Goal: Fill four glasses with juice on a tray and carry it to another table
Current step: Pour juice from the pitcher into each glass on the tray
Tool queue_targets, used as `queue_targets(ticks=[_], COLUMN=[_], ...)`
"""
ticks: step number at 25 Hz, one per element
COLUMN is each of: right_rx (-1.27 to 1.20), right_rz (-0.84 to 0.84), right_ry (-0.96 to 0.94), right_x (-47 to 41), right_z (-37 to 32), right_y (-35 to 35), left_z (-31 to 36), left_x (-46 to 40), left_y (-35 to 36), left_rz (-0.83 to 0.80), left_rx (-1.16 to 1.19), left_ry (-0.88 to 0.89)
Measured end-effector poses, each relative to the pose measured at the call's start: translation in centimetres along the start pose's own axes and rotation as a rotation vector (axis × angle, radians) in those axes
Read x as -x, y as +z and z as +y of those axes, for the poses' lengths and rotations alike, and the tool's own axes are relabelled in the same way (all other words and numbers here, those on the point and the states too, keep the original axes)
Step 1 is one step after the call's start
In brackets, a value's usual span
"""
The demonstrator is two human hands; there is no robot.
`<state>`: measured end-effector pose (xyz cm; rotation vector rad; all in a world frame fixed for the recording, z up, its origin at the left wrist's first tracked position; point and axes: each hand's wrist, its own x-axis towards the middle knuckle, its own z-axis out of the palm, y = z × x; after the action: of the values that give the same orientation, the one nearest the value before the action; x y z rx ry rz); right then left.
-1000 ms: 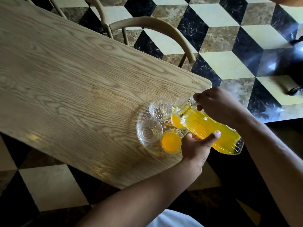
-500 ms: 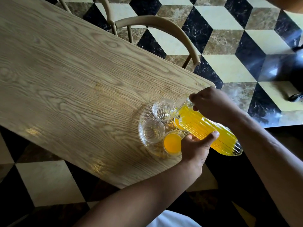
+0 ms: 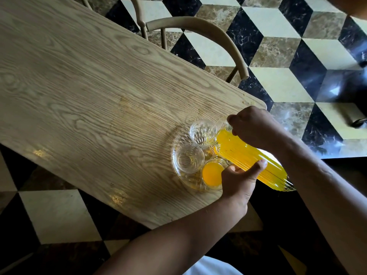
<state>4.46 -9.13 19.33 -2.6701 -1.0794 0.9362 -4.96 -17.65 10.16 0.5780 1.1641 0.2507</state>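
Step in hand: we pour juice from the ribbed jug (image 3: 250, 159) into the far glass (image 3: 202, 132); we judge two glasses remain unfilled.
Right hand (image 3: 256, 128): closed around the jug near its mouth, steering the spout.
Left hand (image 3: 238, 180): cupped under the jug's body, thumb on top, bearing the weight.
Tray (image 3: 178, 171): clear glass, near the table (image 3: 89, 92) corner, carrying the near full glass (image 3: 212, 174) and the empty glass (image 3: 189, 160); the fourth is hidden beneath the jug.
Technique: we tilt slowly, keep the spout over the rim, and stop short of the brim, since the tray must later be carried.
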Motion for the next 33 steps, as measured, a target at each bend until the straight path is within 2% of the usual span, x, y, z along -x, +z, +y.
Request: queue_targets(ticks=[33], right_rx=[0.064], right_rz=[-0.026], right_ry=[0.029], right_x=[-0.9], right_z=[-0.6], right_y=[0.2], left_z=[-0.9], left_x=[-1.4], left_y=[0.3], left_rz=[-0.052], left_rx=[0.064], left_ry=[-0.115])
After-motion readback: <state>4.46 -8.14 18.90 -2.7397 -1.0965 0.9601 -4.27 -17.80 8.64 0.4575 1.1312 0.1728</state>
